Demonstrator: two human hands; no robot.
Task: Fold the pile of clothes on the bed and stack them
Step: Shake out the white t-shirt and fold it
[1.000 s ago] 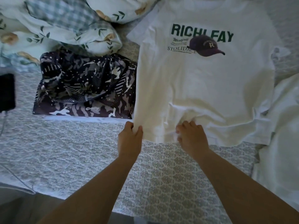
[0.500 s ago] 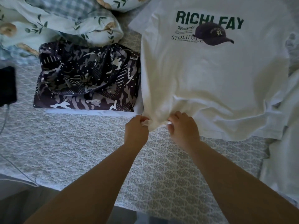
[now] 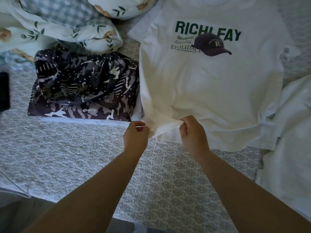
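Note:
A white T-shirt (image 3: 210, 84) with green lettering and a dark cap print lies face up on the bed, spread across the upper right. My left hand (image 3: 136, 137) pinches its lower left corner, fingers curled round the hem. My right hand (image 3: 193, 133) pinches the hem a short way to the right, and the cloth between the two hands is bunched and lifted a little. To the left lies a folded dark camouflage-patterned garment (image 3: 84, 88) on top of a folded white piece.
The bed has a grey patterned quilt (image 3: 75, 157). A floral and checked duvet (image 3: 58, 22) is heaped at the upper left. A dark phone (image 3: 4, 91) lies at the left edge. More white cloth (image 3: 292, 140) lies at the right. The bed's front edge runs along the bottom.
Both hands have gathered the shirt's lower left hem and raised it slightly; the hands now pinch it with curled fingers rather than lying over it.

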